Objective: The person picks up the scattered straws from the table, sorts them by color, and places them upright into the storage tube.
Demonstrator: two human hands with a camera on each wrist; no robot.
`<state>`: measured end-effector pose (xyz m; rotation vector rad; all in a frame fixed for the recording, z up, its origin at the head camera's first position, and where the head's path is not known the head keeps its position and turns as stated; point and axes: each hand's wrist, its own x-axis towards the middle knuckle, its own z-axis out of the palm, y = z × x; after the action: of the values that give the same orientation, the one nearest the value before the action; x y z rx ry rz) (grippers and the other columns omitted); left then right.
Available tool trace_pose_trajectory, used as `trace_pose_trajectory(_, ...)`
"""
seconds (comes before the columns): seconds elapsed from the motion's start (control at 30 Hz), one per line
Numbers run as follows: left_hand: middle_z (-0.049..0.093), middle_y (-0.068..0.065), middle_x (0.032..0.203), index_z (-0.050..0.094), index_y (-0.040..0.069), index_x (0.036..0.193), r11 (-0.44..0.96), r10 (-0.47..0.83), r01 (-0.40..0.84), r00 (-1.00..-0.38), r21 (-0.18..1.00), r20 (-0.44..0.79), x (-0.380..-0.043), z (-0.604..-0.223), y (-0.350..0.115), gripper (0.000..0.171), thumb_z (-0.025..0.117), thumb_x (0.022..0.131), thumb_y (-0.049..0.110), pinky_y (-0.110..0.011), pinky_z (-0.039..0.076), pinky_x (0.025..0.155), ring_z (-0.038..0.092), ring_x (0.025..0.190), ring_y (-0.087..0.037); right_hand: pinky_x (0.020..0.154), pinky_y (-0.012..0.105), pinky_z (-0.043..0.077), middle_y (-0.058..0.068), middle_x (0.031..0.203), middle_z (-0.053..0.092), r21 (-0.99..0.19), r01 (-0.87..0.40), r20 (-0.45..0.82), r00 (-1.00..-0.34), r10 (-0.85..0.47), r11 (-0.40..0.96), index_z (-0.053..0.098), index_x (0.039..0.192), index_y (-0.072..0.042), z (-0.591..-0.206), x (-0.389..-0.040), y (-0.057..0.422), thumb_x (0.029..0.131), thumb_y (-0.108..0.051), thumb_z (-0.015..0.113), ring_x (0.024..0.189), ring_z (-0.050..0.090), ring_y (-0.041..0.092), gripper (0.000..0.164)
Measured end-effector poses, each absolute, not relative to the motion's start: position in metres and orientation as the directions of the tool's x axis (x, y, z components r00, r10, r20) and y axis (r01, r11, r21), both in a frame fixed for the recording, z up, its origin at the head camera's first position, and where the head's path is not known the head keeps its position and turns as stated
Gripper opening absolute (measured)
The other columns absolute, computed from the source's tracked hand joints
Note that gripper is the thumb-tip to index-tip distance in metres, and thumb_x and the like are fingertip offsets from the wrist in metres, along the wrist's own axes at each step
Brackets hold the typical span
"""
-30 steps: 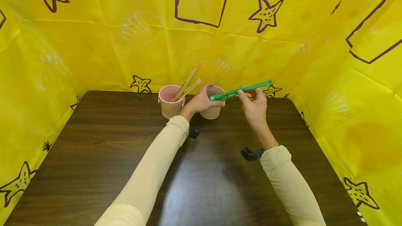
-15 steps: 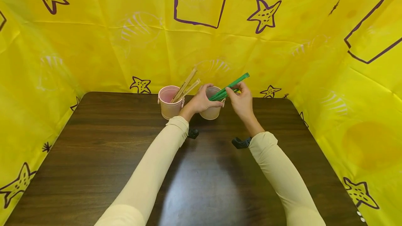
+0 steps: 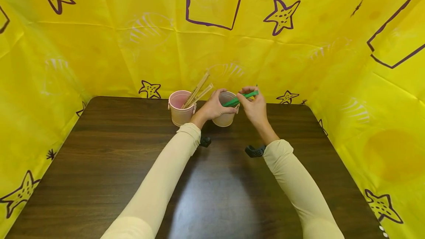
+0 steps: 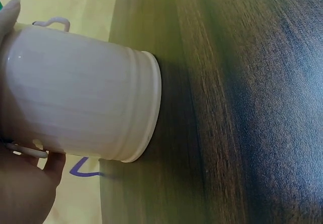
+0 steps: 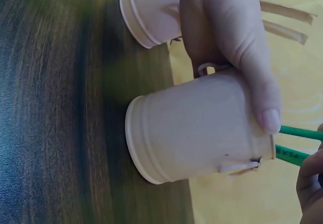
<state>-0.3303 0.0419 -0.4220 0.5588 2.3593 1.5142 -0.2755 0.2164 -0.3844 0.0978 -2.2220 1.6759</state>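
My left hand (image 3: 212, 107) grips the right-hand pale pink bucket (image 3: 223, 120) around its rim; the thumb lies along the near edge in the right wrist view. The bucket stands upright on the table. Green wrapped straws (image 3: 232, 102) are pinched between the thumb and fingers of my right hand (image 3: 256, 110), just right of that bucket. Their lower ends slant into its mouth, and two green lengths (image 5: 292, 155) show at the rim in the right wrist view. How deep they reach is hidden.
To the left stands a matching pink bucket (image 3: 180, 116) with two tan wrapped straws (image 3: 198, 90) leaning in it. Both buckets are near the back edge of the dark wooden table (image 3: 132, 150). A yellow patterned cloth (image 3: 109, 54) surrounds the table's back and sides.
My right hand has moved left, bringing the green straws from above the bucket's right side into its mouth. The straws now stick out less beyond the hand. My left hand keeps its hold.
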Motion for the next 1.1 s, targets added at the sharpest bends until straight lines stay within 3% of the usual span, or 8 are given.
trace_pose_trajectory(0.23, 0.019, -0.012, 0.163, 0.024, 0.02, 0.161, 0.398, 0.47, 0.206, -0.882, 0.894, -0.006, -0.331, -0.422, 0.045, 0.103, 0.083, 0.082, 0.05, -0.055, 0.04, 0.116, 0.041, 0.142, -0.038, 0.059, 0.012, 0.044, 0.028, 0.124, 0.066, -0.901, -0.275, 0.337, -0.93, 0.145, 0.336, 0.055, 0.128, 0.01, -0.359, -0.251, 0.212, 0.095, -0.009, 0.071, 0.08, 0.055, 0.003, 0.041)
trace_pose_trajectory(0.33, 0.017, -0.012, 0.162, 0.024, 0.02, 0.161, 0.402, 0.475, 0.222, -0.88, 0.888, 0.005, -0.332, -0.422, 0.047, 0.104, 0.083, 0.082, 0.051, -0.055, 0.039, 0.116, 0.04, 0.142, -0.038, 0.056, 0.011, 0.043, 0.021, 0.122, 0.067, -0.912, -0.29, 0.349, -0.921, 0.176, 0.289, 0.055, 0.128, 0.008, -0.359, -0.252, 0.219, 0.096, -0.01, 0.071, 0.074, 0.054, 0.001, 0.04)
trace_pose_trajectory(0.47, 0.018, -0.011, 0.161, 0.026, 0.021, 0.161, 0.452, 0.448, 0.237, -0.894, 0.86, 0.011, -0.332, -0.421, 0.045, 0.103, 0.082, 0.081, 0.054, -0.055, 0.037, 0.117, 0.036, 0.144, -0.036, 0.046, 0.014, 0.038, 0.001, 0.112, 0.067, -0.92, -0.327, 0.369, -0.908, 0.196, 0.216, 0.056, 0.126, 0.003, -0.363, -0.257, 0.228, 0.097, -0.014, 0.07, 0.048, 0.044, 0.003, 0.036)
trace_pose_trajectory(0.57, 0.019, -0.009, 0.162, 0.026, 0.022, 0.161, 0.511, 0.42, 0.246, -0.907, 0.824, 0.01, -0.331, -0.42, 0.042, 0.104, 0.081, 0.081, 0.057, -0.057, 0.033, 0.119, 0.028, 0.148, -0.035, 0.053, 0.014, 0.042, -0.006, 0.106, 0.065, -0.914, -0.35, 0.391, -0.893, 0.221, 0.205, 0.057, 0.123, 0.004, -0.36, -0.255, 0.23, 0.097, -0.015, 0.069, 0.067, 0.059, 0.004, 0.034)
trace_pose_trajectory(0.7, 0.02, -0.007, 0.162, 0.023, 0.021, 0.163, 0.578, 0.391, 0.272, -0.92, 0.77, 0.032, -0.33, -0.418, 0.038, 0.108, 0.08, 0.08, 0.061, -0.058, 0.028, 0.121, 0.02, 0.151, -0.035, 0.059, 0.014, 0.043, -0.008, 0.1, 0.064, -0.918, -0.336, 0.385, -0.885, 0.261, 0.212, 0.06, 0.119, 0.003, -0.352, -0.247, 0.23, 0.097, -0.012, 0.069, 0.1, 0.063, 0.008, 0.029)
trace_pose_trajectory(0.83, 0.025, -0.009, 0.162, 0.022, 0.017, 0.163, 0.658, 0.365, 0.355, -0.922, 0.664, 0.131, -0.323, -0.414, 0.039, 0.111, 0.079, 0.079, 0.063, -0.056, 0.028, 0.122, 0.025, 0.15, -0.035, 0.051, 0.016, 0.036, -0.008, 0.101, 0.064, -0.919, -0.331, 0.378, -0.893, 0.245, 0.213, 0.062, 0.117, -0.002, -0.345, -0.24, 0.23, 0.098, -0.011, 0.067, 0.102, 0.068, 0.013, 0.022)
trace_pose_trajectory(0.97, 0.037, -0.011, 0.157, 0.03, 0.011, 0.16, 0.696, 0.403, 0.492, -0.871, 0.524, 0.283, -0.308, -0.408, 0.041, 0.104, 0.076, 0.082, 0.062, -0.052, 0.04, 0.116, 0.039, 0.144, -0.034, 0.054, 0.014, 0.04, -0.008, 0.103, 0.063, -0.902, -0.357, 0.407, -0.89, 0.204, 0.241, 0.061, 0.117, 0.0, -0.34, -0.237, 0.23, 0.099, -0.011, 0.065, 0.105, 0.069, 0.014, 0.021)
trace_pose_trajectory(1.1, 0.05, -0.011, 0.147, 0.048, 0.009, 0.148, 0.64, 0.49, 0.643, -0.763, 0.421, 0.421, -0.291, -0.401, 0.043, 0.075, 0.068, 0.093, 0.056, -0.046, 0.048, 0.109, 0.05, 0.134, -0.029, 0.063, 0.013, 0.046, -0.007, 0.103, 0.06, -0.863, -0.39, 0.449, -0.884, 0.132, 0.321, 0.06, 0.118, 0.006, -0.336, -0.235, 0.229, 0.099, -0.01, 0.064, 0.097, 0.066, 0.007, 0.024)
